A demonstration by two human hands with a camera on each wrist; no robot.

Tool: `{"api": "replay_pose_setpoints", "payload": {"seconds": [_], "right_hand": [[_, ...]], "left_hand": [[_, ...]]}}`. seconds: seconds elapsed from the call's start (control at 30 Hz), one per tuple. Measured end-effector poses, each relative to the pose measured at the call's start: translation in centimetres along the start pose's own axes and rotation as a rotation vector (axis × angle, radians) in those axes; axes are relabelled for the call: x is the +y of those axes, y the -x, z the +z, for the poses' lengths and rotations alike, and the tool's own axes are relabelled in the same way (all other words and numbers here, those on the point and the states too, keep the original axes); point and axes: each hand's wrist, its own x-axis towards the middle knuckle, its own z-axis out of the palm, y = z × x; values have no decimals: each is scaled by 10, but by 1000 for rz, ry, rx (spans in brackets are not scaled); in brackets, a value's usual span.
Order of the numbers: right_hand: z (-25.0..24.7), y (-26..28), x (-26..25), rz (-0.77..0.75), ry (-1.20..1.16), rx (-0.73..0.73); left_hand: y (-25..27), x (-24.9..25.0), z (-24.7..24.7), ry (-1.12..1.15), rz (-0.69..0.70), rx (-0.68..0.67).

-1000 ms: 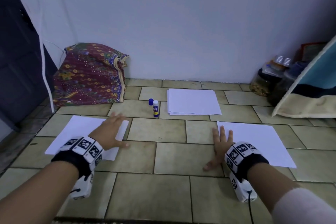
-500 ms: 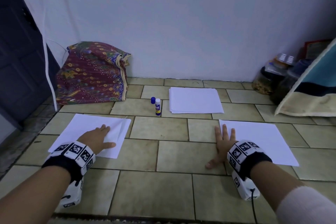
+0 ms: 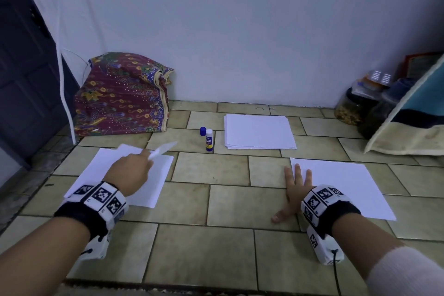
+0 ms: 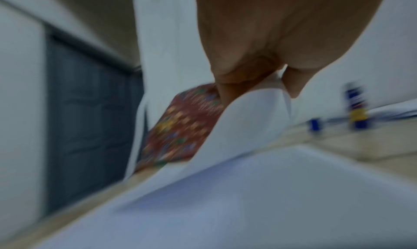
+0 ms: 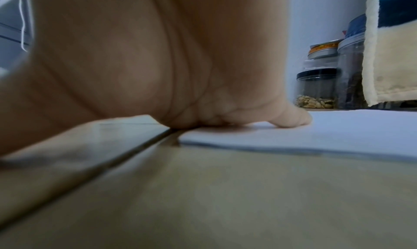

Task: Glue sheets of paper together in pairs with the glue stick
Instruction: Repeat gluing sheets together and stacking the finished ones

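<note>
Tiled floor (image 3: 216,243): left hand (image 3: 128,172) pinches a curling white sheet (image 3: 163,149); right hand (image 3: 294,196) lies flat.

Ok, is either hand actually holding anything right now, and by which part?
The left hand pinches the top sheet of the left paper pile by its far corner. The right hand holds nothing, resting flat on the right sheet.

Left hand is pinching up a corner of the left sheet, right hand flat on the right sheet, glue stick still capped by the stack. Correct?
Not capped: in the head view the glue stick stands open, its blue cap beside it. The rest holds: left hand, right hand.
</note>
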Motion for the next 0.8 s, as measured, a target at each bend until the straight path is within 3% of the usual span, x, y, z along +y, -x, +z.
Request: {"api": "replay_pose_setpoints", "payload": {"seconds": [0.07, 0.17, 0.37, 0.57, 0.67, 0.73, 0.8], "right_hand": [[1, -1, 0, -2, -9, 7], [1, -5, -1, 3, 7, 15], [-3, -8, 0, 4, -1, 39], [-26, -7, 6, -60, -74, 170], [-44, -5, 12, -74, -102, 159], [-59, -2, 10, -81, -86, 183], [-74, -1, 4, -116, -96, 303]], "left_hand": [[4, 30, -7, -107, 91, 3], [14, 90, -6, -179, 215, -103], [31, 172, 14, -18, 338, -253], [18, 173, 19, -121, 444, -346], [5, 153, 21, -82, 527, -398], [0, 144, 22, -43, 514, -387], [-2, 138, 23, -18, 460, -404]]}}
